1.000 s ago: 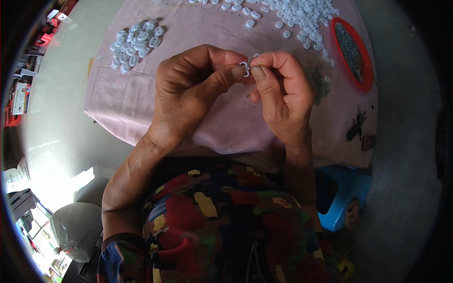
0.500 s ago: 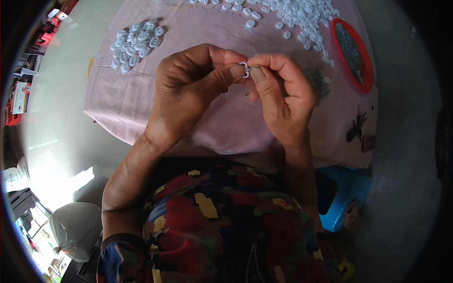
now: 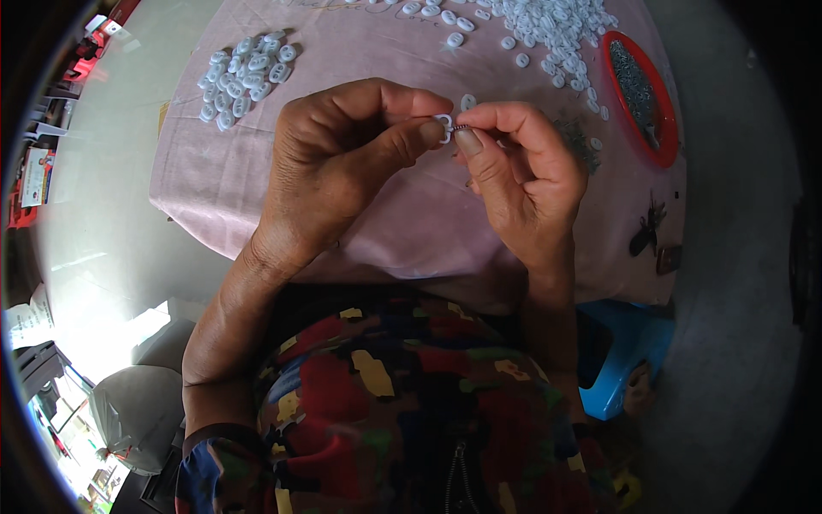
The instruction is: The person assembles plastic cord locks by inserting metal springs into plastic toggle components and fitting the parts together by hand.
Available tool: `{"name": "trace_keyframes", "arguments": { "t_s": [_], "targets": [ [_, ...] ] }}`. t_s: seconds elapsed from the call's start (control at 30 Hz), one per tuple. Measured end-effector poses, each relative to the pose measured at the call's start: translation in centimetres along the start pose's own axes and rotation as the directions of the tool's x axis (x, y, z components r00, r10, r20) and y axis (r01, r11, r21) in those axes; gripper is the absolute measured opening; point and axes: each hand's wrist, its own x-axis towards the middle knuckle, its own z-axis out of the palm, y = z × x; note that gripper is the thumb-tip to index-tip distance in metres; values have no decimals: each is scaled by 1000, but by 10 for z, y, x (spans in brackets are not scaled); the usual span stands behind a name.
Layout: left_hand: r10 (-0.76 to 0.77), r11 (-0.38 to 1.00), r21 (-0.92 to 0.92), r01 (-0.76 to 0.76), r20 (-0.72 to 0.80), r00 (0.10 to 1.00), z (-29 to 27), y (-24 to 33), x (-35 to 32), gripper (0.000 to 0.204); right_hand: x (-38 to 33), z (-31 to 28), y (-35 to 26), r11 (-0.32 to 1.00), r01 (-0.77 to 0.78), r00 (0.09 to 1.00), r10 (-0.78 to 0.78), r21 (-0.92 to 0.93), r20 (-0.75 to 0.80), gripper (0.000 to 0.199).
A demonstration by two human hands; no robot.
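Note:
Over the middle of the table, my left hand [image 3: 330, 176] pinches a small white plastic oval piece [image 3: 445, 130] between thumb and forefinger. My right hand [image 3: 527, 176] is closed on a tiny dark coil spring [image 3: 460, 128], gripped by thumb and fingertip. The spring's left end is at the white piece's right side; whether it sits inside cannot be made out. Just behind the fingertips lies a loose white oval piece [image 3: 467, 102]. Beside my right hand, partly hidden by it, is a small heap of springs [image 3: 575, 137].
A pink cloth [image 3: 385, 236] covers the table. White oval pieces form a cluster [image 3: 244, 77] at left and a larger heap [image 3: 548, 30] at far right. A red bowl [image 3: 666, 137] holds small metal springs. Keys [image 3: 648, 227] lie at the right edge; a blue stool [image 3: 634, 351] stands below.
My right hand has drawn slightly right, away from my left, and the spring now shows between them. The loose white piece behind the fingertips has come into sight.

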Motion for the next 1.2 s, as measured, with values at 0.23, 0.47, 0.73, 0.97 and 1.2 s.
{"name": "trace_keyframes", "arguments": {
  "t_s": [0.23,0.47,0.73,0.97,1.2],
  "targets": [
    [-27,998,-63,27,-6,1000,-2,-1,2,19,2,-3,-3,946,146,989,-148,-289,16,7],
    [-62,976,-212,60,-4,998,1,-1,-1,18,1,1,-9,870,268,954,-299,-415,-12,9],
    [-47,981,-188,42,-24,999,3,3,-3,18,1,0,-7,903,275,946,-315,-331,-73,16],
    [-23,990,-141,19,-27,999,3,4,-4,17,0,-1,-15,891,229,967,-256,-392,-17,9],
    [-67,988,-140,66,0,998,1,12,-5,13,0,-2,-16,882,246,962,-271,-403,-6,9]
  ]
}}
